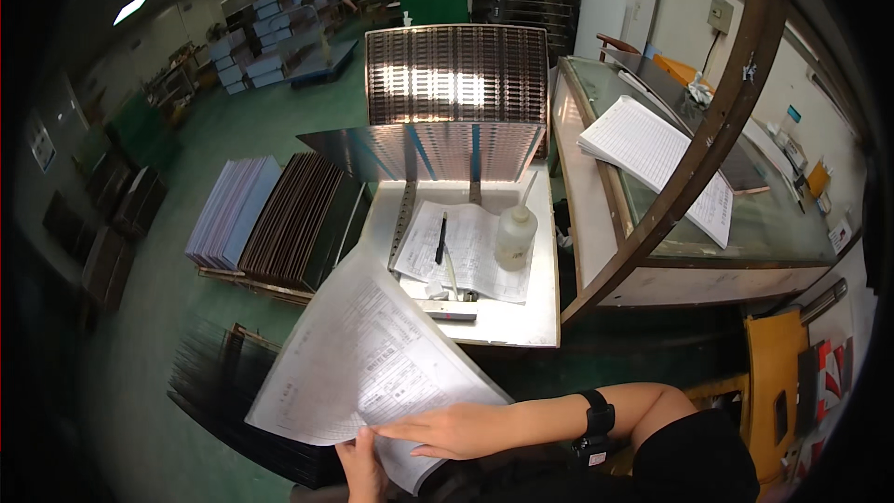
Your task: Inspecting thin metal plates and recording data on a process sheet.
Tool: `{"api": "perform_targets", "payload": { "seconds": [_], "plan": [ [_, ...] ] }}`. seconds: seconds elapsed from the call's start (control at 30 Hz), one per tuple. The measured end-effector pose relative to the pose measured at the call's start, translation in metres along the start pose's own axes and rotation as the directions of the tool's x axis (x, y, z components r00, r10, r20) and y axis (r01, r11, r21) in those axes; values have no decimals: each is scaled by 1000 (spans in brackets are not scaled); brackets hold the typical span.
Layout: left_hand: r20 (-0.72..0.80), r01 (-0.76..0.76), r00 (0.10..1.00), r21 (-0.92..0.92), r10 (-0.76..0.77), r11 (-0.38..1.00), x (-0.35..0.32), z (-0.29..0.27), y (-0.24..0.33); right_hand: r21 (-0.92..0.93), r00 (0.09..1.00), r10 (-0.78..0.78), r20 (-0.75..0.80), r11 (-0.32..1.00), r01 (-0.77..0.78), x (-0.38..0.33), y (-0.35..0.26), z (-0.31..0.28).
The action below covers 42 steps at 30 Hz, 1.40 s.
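Note:
A large printed paper sheet (372, 354) spreads in front of me, with curling edges and a fold toward me. My left hand (363, 469) grips its near edge between thumb and fingers. Across the near part of the sheet lies my right hand (456, 430), fingers stretched flat and their tips meeting my left thumb. Beyond the sheet, a lit white worktop (512, 317) carries more printed papers (475, 233), a black pen (440, 238) and a translucent squeeze bottle (515, 237) with a thin spout. A small dark-fronted box (449, 310) sits at the worktop's near edge.
Patterned copper-coloured panels (456, 74) stand upright behind the worktop. Racks of upright boards (293, 214) are at the left, with dark boards (223, 401) nearer. A brown frame post (689, 168) slants before the right table (745, 237), which bears a paper stack (643, 140).

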<state>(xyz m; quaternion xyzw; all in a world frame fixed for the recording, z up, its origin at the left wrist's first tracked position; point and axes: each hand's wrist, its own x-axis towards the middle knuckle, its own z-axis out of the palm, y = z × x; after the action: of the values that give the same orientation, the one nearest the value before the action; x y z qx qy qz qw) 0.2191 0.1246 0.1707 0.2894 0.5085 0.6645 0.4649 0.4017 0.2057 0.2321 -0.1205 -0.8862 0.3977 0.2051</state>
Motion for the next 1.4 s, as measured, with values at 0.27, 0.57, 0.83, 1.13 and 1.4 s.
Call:
{"api": "perform_targets", "payload": {
  "seconds": [0.27,0.57,0.83,1.13,1.4],
  "plan": [
    [-134,216,969,52,-207,975,16,-27,46,103,947,204,-248,978,-183,-33,9,-68],
    [80,275,957,62,-280,959,76,2,28,32,61,64,-996,904,-426,-156,-51,-190],
    [154,220,960,105,-235,970,50,64,30,-192,190,-75,-979,19,-981,-346,18,-345],
    [134,58,988,160,-80,985,14,120,59,-317,160,592,-790,-171,-933,-340,12,-394],
    [126,36,990,204,-63,978,-7,139,65,-586,438,401,-804,-411,-699,-383,-8,-427]
  ]
}}
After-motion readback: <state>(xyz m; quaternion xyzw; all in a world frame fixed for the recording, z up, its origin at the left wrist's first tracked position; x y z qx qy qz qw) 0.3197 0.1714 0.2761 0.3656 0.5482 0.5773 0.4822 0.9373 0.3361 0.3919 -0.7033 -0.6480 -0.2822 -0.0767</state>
